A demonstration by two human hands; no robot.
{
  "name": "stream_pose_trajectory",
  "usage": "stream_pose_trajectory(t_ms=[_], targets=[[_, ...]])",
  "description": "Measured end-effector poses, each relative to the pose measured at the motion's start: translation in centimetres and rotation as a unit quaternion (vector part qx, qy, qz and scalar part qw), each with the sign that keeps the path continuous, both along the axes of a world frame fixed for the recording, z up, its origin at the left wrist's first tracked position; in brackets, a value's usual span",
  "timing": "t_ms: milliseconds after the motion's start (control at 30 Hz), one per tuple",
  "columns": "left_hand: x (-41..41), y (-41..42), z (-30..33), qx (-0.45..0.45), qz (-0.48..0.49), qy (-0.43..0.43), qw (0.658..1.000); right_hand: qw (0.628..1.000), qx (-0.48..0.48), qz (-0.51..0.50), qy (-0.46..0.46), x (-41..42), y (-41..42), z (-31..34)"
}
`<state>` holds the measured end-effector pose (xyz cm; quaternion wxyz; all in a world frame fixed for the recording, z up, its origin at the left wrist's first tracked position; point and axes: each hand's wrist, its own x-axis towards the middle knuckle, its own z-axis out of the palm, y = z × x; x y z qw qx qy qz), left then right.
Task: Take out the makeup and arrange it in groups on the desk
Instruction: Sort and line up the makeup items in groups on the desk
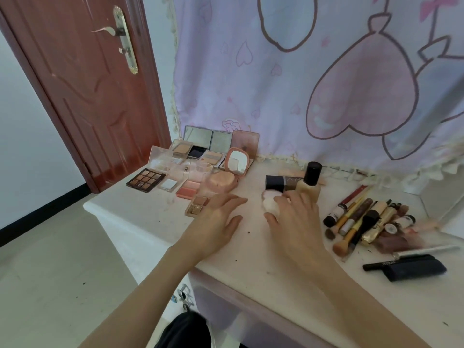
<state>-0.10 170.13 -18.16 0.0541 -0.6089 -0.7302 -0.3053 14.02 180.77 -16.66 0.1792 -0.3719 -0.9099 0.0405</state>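
My right hand [295, 219] grips a pink-white makeup sponge [270, 203] at the middle of the white desk [140, 212]. Just behind it stand a cream foundation bottle with a black cap [310, 183] and a dark boxy foundation [278, 183]. My left hand [216, 219] rests flat on the desk with straight fingers, holding nothing. At the back left sit several open compacts and palettes: a brown eyeshadow palette [145, 180], a round pink mirror compact [237, 163], a blush pan [188, 189] and a small gold palette [197, 205].
A pile of brushes, tubes and pencils [364, 222] lies at the right. A dark pouch with a black tube [409, 267] sits near the front right. A pink heart-print curtain [301, 84] hangs behind the desk. A brown door [88, 84] stands left.
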Motion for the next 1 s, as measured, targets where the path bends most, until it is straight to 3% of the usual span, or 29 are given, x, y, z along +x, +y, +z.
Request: stream_pose_trajectory(t_ms=[200, 333, 400, 500, 567, 633, 767, 933, 1000], targets=[[1.8, 3.0, -0.6, -0.052, -0.020, -0.086, 0.995, 0.998, -0.062, -0.001, 0.027, 1.0, 0.5, -1.2], [1.3, 3.6, 0.1, -0.029, -0.019, -0.101, 0.994, 0.963, -0.188, -0.004, 0.193, 1.1, 0.6, -0.6], [1.5, 3.6, 0.7, -0.017, -0.032, -0.094, 0.995, 0.897, -0.341, -0.014, 0.279, 1.6, 1.0, 0.0], [2.4, 3.8, 2.5, 0.016, -0.070, -0.097, 0.993, 0.716, -0.562, -0.025, 0.415, 2.7, 1.9, 0.9], [3.1, 4.1, 3.7, 0.030, -0.109, -0.087, 0.990, 0.613, -0.638, -0.030, 0.465, 3.4, 2.5, 1.4], [4.0, 4.4, 4.9, 0.042, -0.134, -0.073, 0.987, 0.556, -0.682, -0.021, 0.475, 3.9, 2.9, 1.9], [4.8, 5.1, 7.0, 0.056, -0.149, -0.041, 0.986, 0.489, -0.732, 0.035, 0.473, 5.1, 3.3, 2.6], [5.5, 6.3, 8.7, 0.038, -0.182, 0.034, 0.982, 0.457, -0.745, 0.071, 0.481, 6.3, 4.1, 3.5], [6.2, 6.6, 9.6, 0.040, -0.187, 0.061, 0.980, 0.465, -0.727, 0.067, 0.500, 6.9, 4.1, 4.2]])
